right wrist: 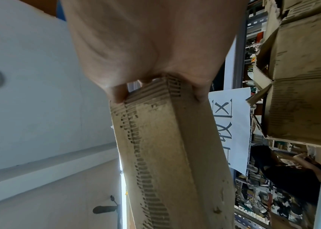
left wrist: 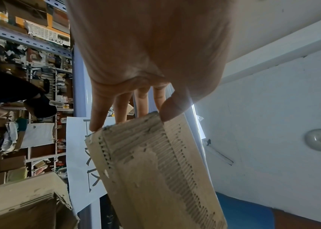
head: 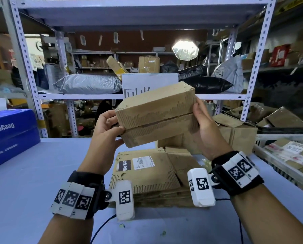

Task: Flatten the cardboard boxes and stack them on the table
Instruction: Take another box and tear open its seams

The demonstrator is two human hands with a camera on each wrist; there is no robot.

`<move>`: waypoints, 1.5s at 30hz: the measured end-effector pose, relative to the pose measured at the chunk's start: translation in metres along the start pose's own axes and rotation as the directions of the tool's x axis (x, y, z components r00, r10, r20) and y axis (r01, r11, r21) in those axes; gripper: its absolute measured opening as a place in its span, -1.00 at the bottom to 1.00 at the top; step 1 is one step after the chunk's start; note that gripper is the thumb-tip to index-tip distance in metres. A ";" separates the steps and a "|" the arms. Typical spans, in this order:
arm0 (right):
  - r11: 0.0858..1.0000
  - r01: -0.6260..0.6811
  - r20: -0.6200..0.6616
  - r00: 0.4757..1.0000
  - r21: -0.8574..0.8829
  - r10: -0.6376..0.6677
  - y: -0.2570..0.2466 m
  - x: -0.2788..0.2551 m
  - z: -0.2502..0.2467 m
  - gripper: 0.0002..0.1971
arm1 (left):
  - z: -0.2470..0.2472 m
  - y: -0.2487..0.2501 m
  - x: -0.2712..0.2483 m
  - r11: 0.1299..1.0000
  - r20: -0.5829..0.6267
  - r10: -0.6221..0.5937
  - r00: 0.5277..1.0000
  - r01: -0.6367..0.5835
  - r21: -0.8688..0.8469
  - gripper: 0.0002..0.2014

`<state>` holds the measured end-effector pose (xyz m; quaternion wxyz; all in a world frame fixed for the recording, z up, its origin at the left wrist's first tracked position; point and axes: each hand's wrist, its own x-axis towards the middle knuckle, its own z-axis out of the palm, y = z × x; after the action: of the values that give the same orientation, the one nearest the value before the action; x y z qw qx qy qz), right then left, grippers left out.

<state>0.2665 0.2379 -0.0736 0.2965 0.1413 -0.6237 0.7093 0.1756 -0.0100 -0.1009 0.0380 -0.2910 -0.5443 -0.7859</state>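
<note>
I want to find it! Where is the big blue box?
In the head view, the blue cardboard box sits on the table's far left edge, left of the left hand.

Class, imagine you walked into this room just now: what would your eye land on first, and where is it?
First, the worn cardboard box held up in the air at the centre, the left hand gripping one end and the right hand the other. Below it, a stack of flattened cardboard lies on the pale table. A big blue box sits at the table's left edge.
</note>
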 end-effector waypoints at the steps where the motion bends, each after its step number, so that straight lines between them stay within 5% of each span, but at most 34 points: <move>1: 1.000 -0.012 0.015 1.000 0.027 0.011 0.001 0.000 -0.002 -0.54 | 0.000 0.000 0.000 1.000 -0.001 0.003 1.000 -0.003 -0.003 -0.53; 6: 0.998 -0.061 0.144 0.987 -0.020 0.063 0.001 -0.006 -0.017 -0.24 | -0.002 -0.004 -0.001 0.999 -0.005 0.047 0.999 -0.047 -0.024 -0.24; 12: 0.857 -0.056 0.220 0.956 -0.512 0.195 -0.003 -0.009 -0.006 0.14 | 0.000 -0.010 -0.001 0.983 0.024 0.114 0.993 -0.116 0.141 -0.27; 18: 0.785 -0.010 0.181 0.971 -0.619 0.155 0.001 -0.010 -0.004 0.10 | -0.005 -0.012 -0.001 0.983 0.064 0.075 0.995 -0.084 0.165 -0.36; 21: 0.770 0.046 0.206 0.972 -0.637 0.112 0.005 -0.011 -0.005 0.21 | -0.003 -0.009 -0.003 0.991 0.059 0.016 0.998 -0.023 0.130 -0.51; 24: 0.755 0.098 0.223 0.973 -0.648 0.065 0.007 -0.010 -0.002 0.31 | 0.000 -0.009 -0.003 0.992 0.038 -0.007 0.999 0.003 0.125 -0.44; 30: 0.590 0.180 0.222 0.975 -0.787 -0.001 0.008 -0.007 0.001 0.42 | 0.004 -0.012 0.001 0.978 -0.009 0.029 1.000 -0.027 0.205 -0.45; 34: 0.496 0.247 0.245 0.967 -0.832 -0.072 0.010 -0.008 0.003 0.41 | 0.009 -0.011 0.002 0.996 -0.087 -0.005 0.996 0.012 0.084 -0.18; 38: 0.432 0.309 0.279 0.951 -0.847 -0.132 0.010 -0.011 0.007 0.37 | 0.007 -0.015 0.004 0.989 -0.208 0.115 0.971 -0.092 0.118 0.09; 45: 0.435 0.334 0.284 0.942 -0.836 -0.177 0.014 -0.012 0.010 0.37 | 0.005 -0.015 0.004 0.958 -0.233 0.237 0.943 -0.187 0.219 0.04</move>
<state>0.2657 0.2244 -0.0897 0.3815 0.1171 -0.8890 0.2246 0.1685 0.0014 -0.1100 0.2210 -0.2386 -0.5741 -0.7514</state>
